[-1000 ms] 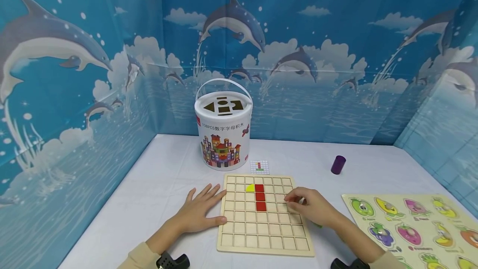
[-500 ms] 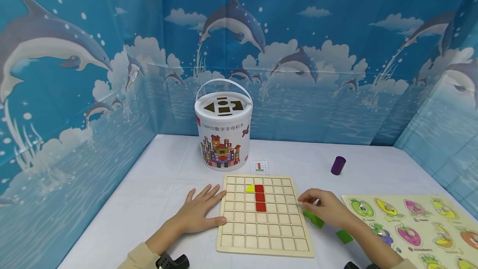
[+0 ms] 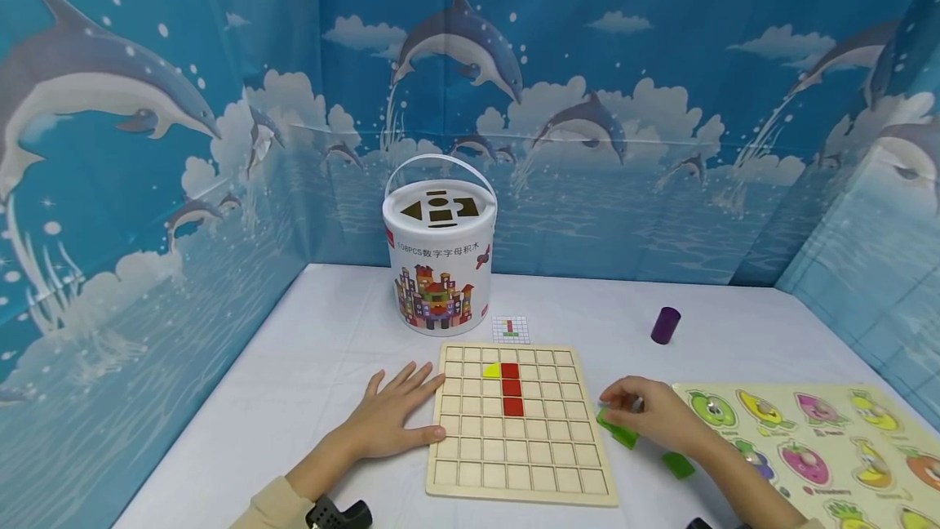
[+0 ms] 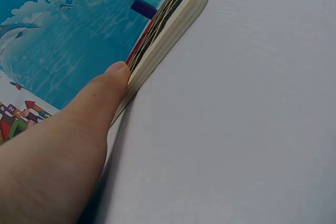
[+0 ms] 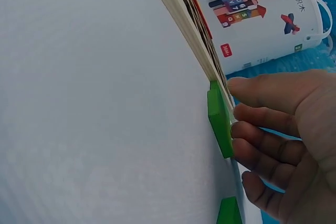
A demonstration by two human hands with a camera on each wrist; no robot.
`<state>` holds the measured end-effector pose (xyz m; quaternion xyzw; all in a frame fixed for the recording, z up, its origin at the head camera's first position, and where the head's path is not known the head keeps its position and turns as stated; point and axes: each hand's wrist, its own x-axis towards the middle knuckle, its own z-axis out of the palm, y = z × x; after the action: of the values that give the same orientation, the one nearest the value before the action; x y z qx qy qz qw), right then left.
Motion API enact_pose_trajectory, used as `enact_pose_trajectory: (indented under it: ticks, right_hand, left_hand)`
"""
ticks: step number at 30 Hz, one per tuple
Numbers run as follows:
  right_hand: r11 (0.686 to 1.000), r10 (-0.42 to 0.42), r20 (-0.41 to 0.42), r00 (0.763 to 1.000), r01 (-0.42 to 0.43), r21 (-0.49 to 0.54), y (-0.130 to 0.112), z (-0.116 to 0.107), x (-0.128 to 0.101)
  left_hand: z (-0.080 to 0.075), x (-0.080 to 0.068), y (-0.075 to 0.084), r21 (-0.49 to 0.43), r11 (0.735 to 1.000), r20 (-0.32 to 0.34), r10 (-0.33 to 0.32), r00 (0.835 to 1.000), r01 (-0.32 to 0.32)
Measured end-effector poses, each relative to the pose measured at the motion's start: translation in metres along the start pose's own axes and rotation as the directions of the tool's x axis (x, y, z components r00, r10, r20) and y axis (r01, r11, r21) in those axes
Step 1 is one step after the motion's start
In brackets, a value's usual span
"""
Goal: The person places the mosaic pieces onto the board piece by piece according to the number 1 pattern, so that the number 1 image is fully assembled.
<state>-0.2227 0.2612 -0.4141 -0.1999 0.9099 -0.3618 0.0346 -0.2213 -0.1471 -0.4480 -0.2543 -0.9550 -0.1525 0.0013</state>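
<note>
My left hand (image 3: 392,419) lies with spread fingers at the left edge of a wooden grid board (image 3: 470,473); its thumb rests against that edge in the left wrist view. On the board sit a yellow quarter-round piece (image 3: 493,371) and a column of red squares (image 3: 512,388). Beyond the board's right edge, my right hand (image 3: 649,411) hovers with loosely bent fingers over a few green tiles (image 3: 624,436). In the right wrist view its fingertips are close beside a green tile (image 5: 219,121); whether they touch it I cannot tell. Another green tile (image 3: 678,465) lies nearer the wrist.
A white bucket (image 3: 441,268) with a handle stands behind the board. Between them lies a small pattern card (image 3: 510,330). At the right are a purple cylinder (image 3: 665,325) and a fruit picture board (image 3: 778,423). Dolphin-printed curtains (image 3: 587,211) enclose the table.
My right hand has moved right, off the board's right side to above the green tiles, which have come into sight. My left hand has stayed still. The pieces on the board look the same.
</note>
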Motion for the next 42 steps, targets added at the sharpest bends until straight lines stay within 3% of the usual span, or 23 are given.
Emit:
enact_pose_trajectory:
  ticks: [11, 19, 42]
  right_hand:
    - [0.999, -0.002, 0.013, 1.000, 0.003, -0.046, 0.0084, 0.0025, -0.0012]
    - [0.997, 0.043, 0.004, 0.999, -0.042, -0.066, 0.0081, 0.0066, -0.0003]
    - [1.000, 0.022, -0.065, 0.998, -0.023, -0.016, 0.0043, 0.0097, -0.0006]
  left_hand:
    - [0.0000, 0.0002, 0.0000, -0.001, 1.000, -0.001, -0.001, 1.000, 0.001]
    - [-0.0010, -0.0006, 0.0005, -0.002, 1.000, -0.003, 0.005, 1.000, -0.005]
    - [0.0008, 0.0007, -0.0009, -0.001, 1.000, -0.006, 0.004, 1.000, -0.004]
